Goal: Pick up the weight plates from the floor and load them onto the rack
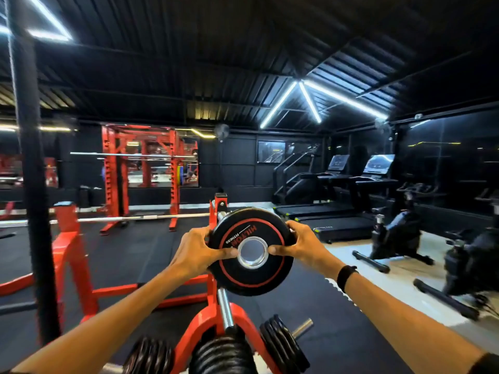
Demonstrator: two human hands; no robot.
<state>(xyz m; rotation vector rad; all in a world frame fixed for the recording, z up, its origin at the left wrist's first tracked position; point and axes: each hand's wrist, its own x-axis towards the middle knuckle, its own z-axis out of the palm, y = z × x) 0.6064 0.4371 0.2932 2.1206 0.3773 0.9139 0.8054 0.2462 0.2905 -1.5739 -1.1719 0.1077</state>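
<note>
A black weight plate with a red ring, lettering and a steel-lined centre hole is held up in front of me. My left hand grips its left rim with the thumb by the hole. On the right rim sits my right hand, thumb also at the hole. The plate hangs just above a chrome peg of the red plate rack. Black plates sit lower on the rack: a stack at the left, one in the middle and one on the right peg.
A red bench-press stand with a barbell stands left. A black pole rises at the near left. A red power rack is behind. Treadmills and exercise bikes line the right side.
</note>
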